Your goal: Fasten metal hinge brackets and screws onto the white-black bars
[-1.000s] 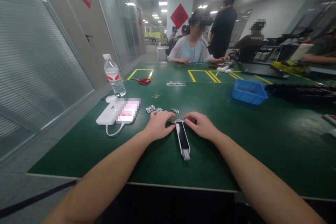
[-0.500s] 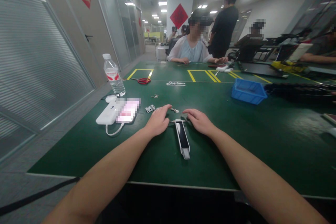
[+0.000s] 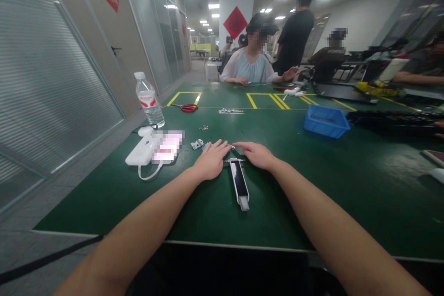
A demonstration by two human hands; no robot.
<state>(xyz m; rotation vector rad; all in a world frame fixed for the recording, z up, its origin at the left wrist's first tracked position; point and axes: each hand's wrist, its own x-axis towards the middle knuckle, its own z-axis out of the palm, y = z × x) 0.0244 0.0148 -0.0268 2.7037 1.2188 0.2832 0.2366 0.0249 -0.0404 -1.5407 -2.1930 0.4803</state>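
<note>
My left hand (image 3: 211,162) lies flat on the green table (image 3: 312,185) with fingers stretched forward, its tips near a small metal piece (image 3: 231,147). My right hand (image 3: 255,153) also lies flat with fingers extended leftward, almost touching that same metal piece. Between the two hands sits a black and white narrow strap-like piece (image 3: 238,183), pointing toward me, touched by neither hand. A small silver hinge (image 3: 198,144) rests just left of my left fingertips.
A white power bank (image 3: 140,153) with a cable and a blurred item lie left. A water bottle (image 3: 149,100), red scissors (image 3: 189,107) and a blue bin (image 3: 326,121) stand further back. Other people sit and stand at the table's far end.
Both hands have let go of the strap's far end and opened, sliding forward toward the small metal piece beyond it. The strap stays where it was.
</note>
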